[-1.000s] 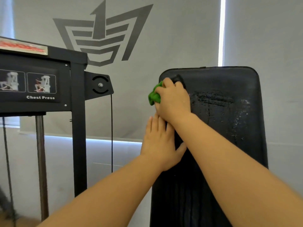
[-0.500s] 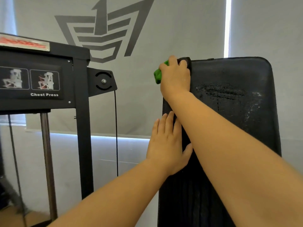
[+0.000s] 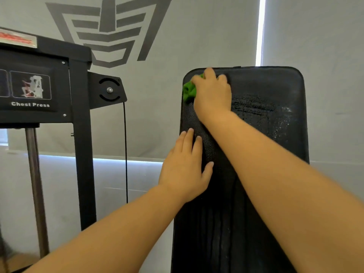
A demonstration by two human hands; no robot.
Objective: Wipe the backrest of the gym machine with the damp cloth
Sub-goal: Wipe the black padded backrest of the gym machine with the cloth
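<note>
The black padded backrest [image 3: 266, 146] stands upright on the right, with damp streaks and pale specks across its upper part. My right hand [image 3: 213, 93] presses a bunched green cloth [image 3: 189, 92] against the backrest's top left corner; only the cloth's left side shows past the fingers. My left hand [image 3: 186, 168] lies flat with fingers together on the backrest's left edge, lower down, holding nothing. My right forearm crosses over the pad above it.
A black machine frame [image 3: 82, 146] with a "Chest Press" label [image 3: 30, 104] stands at the left, with a pulley bracket [image 3: 109, 90], a thin cable [image 3: 125, 150] and a steel rod [image 3: 36, 190]. Grey blinds with a logo [image 3: 110, 30] hang behind.
My right hand carried the cloth up from the upper left side to the pad's top left corner, where it now sits. My left hand stayed flat on the left edge.
</note>
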